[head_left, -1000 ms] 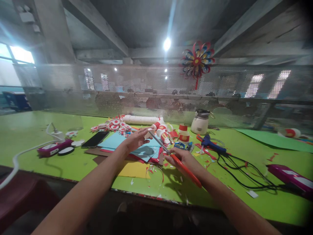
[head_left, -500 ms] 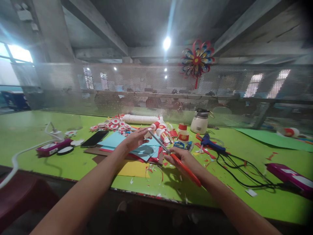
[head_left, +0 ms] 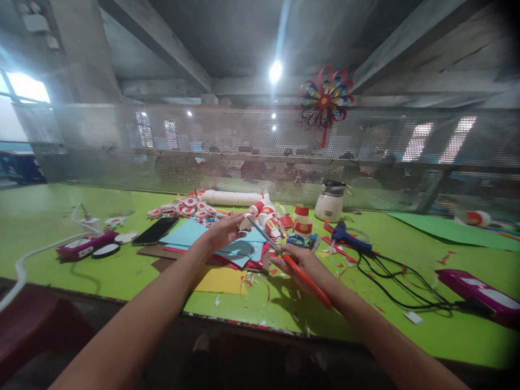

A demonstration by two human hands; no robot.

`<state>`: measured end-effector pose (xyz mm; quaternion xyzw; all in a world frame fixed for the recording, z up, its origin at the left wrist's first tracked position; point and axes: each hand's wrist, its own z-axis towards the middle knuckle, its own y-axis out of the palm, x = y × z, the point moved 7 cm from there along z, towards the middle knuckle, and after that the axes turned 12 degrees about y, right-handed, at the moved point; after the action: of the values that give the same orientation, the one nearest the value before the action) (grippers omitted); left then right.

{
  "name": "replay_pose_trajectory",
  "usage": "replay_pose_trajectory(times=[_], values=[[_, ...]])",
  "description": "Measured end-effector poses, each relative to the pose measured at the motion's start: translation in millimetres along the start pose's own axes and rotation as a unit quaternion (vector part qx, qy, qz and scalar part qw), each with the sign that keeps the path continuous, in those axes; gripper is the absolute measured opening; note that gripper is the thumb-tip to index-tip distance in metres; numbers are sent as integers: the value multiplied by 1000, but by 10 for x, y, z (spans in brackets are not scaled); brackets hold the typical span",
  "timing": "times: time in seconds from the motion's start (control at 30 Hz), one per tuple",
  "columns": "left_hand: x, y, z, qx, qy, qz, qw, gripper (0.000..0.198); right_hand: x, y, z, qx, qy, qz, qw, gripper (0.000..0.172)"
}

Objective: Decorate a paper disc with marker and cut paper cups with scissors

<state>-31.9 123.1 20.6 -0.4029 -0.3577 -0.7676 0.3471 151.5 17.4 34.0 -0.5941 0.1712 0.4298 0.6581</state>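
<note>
My right hand [head_left: 304, 264] grips red-handled scissors [head_left: 301, 275], whose blades point up and left toward a small white paper piece [head_left: 246, 221]. My left hand [head_left: 226, 231] pinches that piece between thumb and fingers, just above a stack of blue, red and yellow paper sheets [head_left: 190, 234] on the green table [head_left: 60, 273]. The blade tips meet the paper piece.
Red-and-white paper discs [head_left: 187, 206], a white roll [head_left: 232, 197], a phone [head_left: 156, 231], a white jar [head_left: 330, 205], a blue glue gun [head_left: 348, 238] with black cable, purple boxes [head_left: 479, 290] and paper scraps lie around. A perforated metal screen [head_left: 122, 146] backs the table; a paper pinwheel [head_left: 325, 100] hangs above.
Hands and scissors keep almost the same pose; the view has shifted slightly, nothing else visibly moved.
</note>
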Motion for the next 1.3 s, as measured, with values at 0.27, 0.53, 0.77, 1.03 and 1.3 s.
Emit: replay_pose_trajectory(times=[0.27,0.53,0.77,1.03,1.3], values=[[-1,-48,-5,6,-1,8,1000,35,-1,10,-1,5,-6,-20,1000,32],[11,-65,-14,-5,-9,29,1000,40,-33,15,-26,-5,1,-46,999,36],[21,-80,-28,-17,-18,57,998,43,-14,24,-29,-4,7,-60,998,46],[69,-78,-26,-27,-18,72,997,45,-12,10,-25,-7,21,-55,998,53],[93,-107,-16,-25,-3,83,996,41,-5,11,2,-35,19,-31,999,43]])
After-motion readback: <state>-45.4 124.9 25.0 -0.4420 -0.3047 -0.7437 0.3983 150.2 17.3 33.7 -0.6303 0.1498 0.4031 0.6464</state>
